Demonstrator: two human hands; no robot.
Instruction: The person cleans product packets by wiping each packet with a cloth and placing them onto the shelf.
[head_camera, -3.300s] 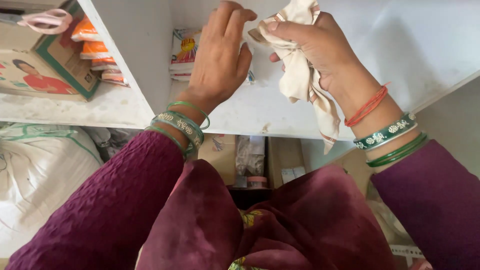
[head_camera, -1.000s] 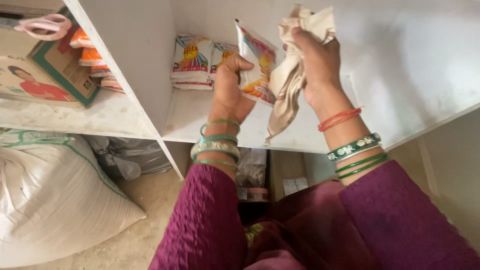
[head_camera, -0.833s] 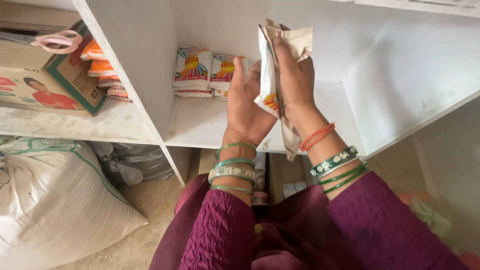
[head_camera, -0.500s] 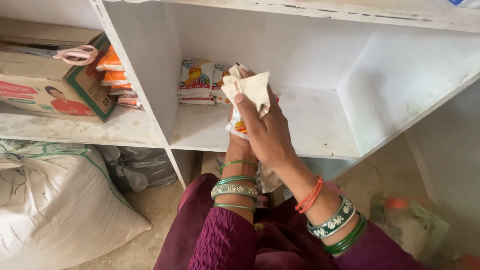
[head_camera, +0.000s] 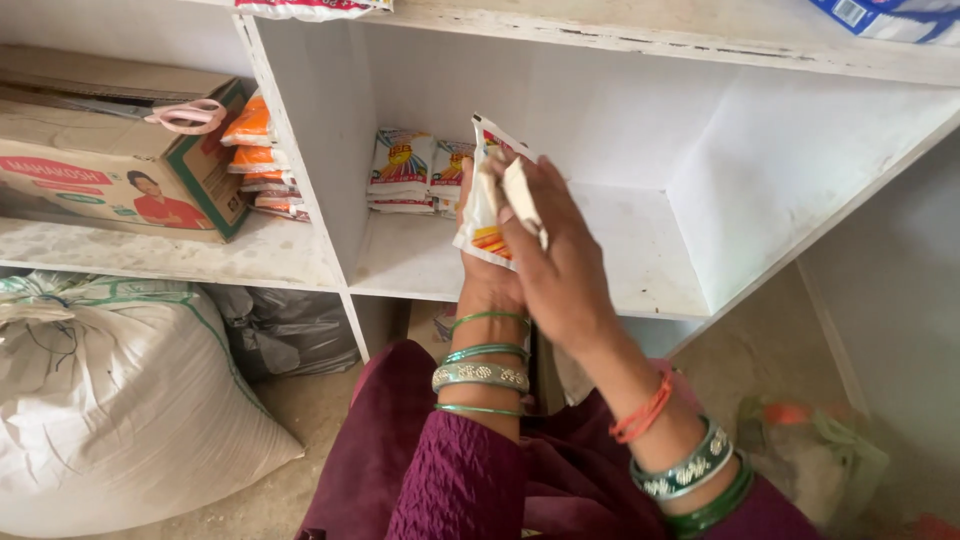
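My left hand (head_camera: 488, 285) holds a small white packet (head_camera: 484, 215) with colourful print upright in front of a white shelf compartment (head_camera: 640, 260). My right hand (head_camera: 555, 250) lies over the packet's face, a cream cloth (head_camera: 523, 195) bunched between its fingers and pressed against the packet. Behind the packet, similar packets (head_camera: 405, 170) lie stacked at the back left of the same compartment. Both wrists wear bangles over purple sleeves.
Orange packets (head_camera: 255, 150) are piled in the compartment to the left, next to a cardboard box (head_camera: 110, 180) with pink scissors (head_camera: 185, 115) on top. A large white sack (head_camera: 110, 400) and a grey bag (head_camera: 285, 330) sit on the floor under the shelf.
My left hand took a packet from the shelf stack and lifted it. My right hand brought the cloth down from the shelf wall onto the packet's face.
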